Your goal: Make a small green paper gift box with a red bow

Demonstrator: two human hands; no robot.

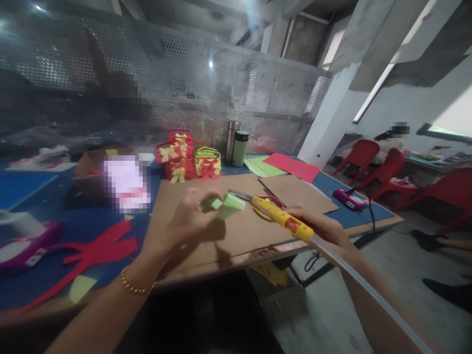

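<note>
My left hand (193, 211) pinches a folded piece of light green paper (233, 204) above the cardboard sheet (206, 246). A yellow hot glue gun (280, 216) is gripped in my right hand (319, 226), its nozzle pointing left towards the green paper and a long translucent glue stick (365, 285) trailing from its back. Nozzle and paper look apart. Behind the gun lie scissors with red handles (277, 198), partly covered by it. A gold beaded bracelet (134, 282) circles my left wrist.
Small red paper baskets (179, 160) and a yellow-green one (207, 162) stand at the back, near a green bottle (240, 149) and a steel flask (231, 140). Red paper cutouts (105, 248) lie left. Purple power strips (348, 199) sit on both sides. Someone sits beyond red chairs (385, 167).
</note>
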